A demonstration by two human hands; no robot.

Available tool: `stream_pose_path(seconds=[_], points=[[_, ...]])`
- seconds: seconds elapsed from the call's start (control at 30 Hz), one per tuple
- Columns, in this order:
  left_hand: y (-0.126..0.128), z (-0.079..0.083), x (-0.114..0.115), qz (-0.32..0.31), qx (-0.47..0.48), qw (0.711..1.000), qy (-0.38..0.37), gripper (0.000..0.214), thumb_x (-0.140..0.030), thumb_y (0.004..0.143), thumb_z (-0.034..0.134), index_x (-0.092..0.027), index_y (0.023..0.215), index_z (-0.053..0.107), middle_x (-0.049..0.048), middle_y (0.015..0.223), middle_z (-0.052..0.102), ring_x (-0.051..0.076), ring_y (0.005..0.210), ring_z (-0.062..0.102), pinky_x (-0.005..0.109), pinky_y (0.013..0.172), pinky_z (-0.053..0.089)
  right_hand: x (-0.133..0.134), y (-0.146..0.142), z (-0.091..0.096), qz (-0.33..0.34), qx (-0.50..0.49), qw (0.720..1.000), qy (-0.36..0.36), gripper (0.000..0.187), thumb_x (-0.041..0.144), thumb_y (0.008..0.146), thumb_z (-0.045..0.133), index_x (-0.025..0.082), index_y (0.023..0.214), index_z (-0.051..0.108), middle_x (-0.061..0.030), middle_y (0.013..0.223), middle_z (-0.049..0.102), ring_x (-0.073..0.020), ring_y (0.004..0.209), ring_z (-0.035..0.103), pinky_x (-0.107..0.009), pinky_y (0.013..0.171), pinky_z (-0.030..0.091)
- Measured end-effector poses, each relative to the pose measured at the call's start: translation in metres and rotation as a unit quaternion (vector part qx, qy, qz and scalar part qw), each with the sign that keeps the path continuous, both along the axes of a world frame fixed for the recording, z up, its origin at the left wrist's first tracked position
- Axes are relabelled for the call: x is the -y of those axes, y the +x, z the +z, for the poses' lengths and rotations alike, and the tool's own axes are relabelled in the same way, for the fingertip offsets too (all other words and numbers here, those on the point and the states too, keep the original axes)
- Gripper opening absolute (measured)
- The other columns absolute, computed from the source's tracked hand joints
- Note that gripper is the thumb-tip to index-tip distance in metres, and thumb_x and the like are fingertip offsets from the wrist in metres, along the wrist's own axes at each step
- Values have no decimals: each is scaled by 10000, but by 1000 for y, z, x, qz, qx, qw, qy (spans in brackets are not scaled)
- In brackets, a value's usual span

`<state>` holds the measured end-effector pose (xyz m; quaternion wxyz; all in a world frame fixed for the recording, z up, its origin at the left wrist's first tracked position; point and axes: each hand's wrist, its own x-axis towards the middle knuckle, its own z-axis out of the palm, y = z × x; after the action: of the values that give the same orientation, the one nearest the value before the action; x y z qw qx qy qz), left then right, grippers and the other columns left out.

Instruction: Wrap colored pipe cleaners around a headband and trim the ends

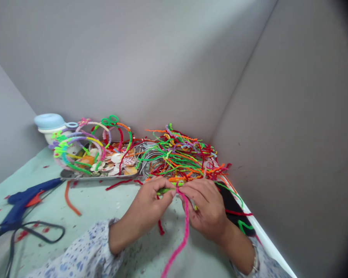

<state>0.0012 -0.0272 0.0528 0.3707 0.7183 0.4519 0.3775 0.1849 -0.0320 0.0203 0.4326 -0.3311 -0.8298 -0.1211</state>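
A bright pink pipe cleaner (186, 227) crosses a green fuzzy strip (163, 190) between my hands, and its long end hangs down toward me. My left hand (147, 206) is closed, with thumb and forefinger pinching the green strip beside the crossing. From the other side, my right hand (207, 206) has its fingertips pressed together at the pink pipe cleaner. A bit of yellow shows under the right fingers. How far the strip runs behind that hand is hidden. Below the left fingers, a dark red pipe cleaner (160, 224) hangs or lies.
Colourful headbands (84, 139) rest over a metal tray (97, 178) of shells. A heap of pipe cleaners (182, 154) and thin wire hoops lies beyond my hands. On the left are a blue glue gun (20, 206), its black cord and a white, blue-lidded container (50, 125). Grey panels enclose the table.
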Motion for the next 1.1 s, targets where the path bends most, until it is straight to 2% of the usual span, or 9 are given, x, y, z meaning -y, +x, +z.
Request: stream_pose_path(seconds=[0.27,0.57,0.97,1.1], points=[[2,2,2,15,-41,998,42,113,-198,832,563,-187,781,664,0,791,648,176,823,567,320,816,379,0,-2,-1,17,-44,998,-44,239,51,790,575,172,991,615,-91,912,679,-236,879,595,-405,768,461],[2,1,5,13,-62,995,82,117,-179,840,561,-202,777,656,-12,778,630,172,818,539,330,816,352,2,-10,4,33,-132,977,-165,95,119,870,543,196,878,599,-54,841,638,-207,805,558,-365,732,427],[0,-6,1,0,-115,985,127,112,-192,840,557,-201,825,667,6,789,634,187,813,533,351,799,347,-1,-9,6,54,-193,909,-366,106,246,906,545,203,866,634,-27,859,609,-181,847,559,-302,766,415],[-3,-12,-3,-14,-148,978,143,128,-204,846,537,-201,842,665,19,794,632,195,810,529,355,785,348,-4,-8,4,64,-221,873,-430,110,257,895,550,201,848,632,-14,835,608,-168,800,556,-285,741,420]])
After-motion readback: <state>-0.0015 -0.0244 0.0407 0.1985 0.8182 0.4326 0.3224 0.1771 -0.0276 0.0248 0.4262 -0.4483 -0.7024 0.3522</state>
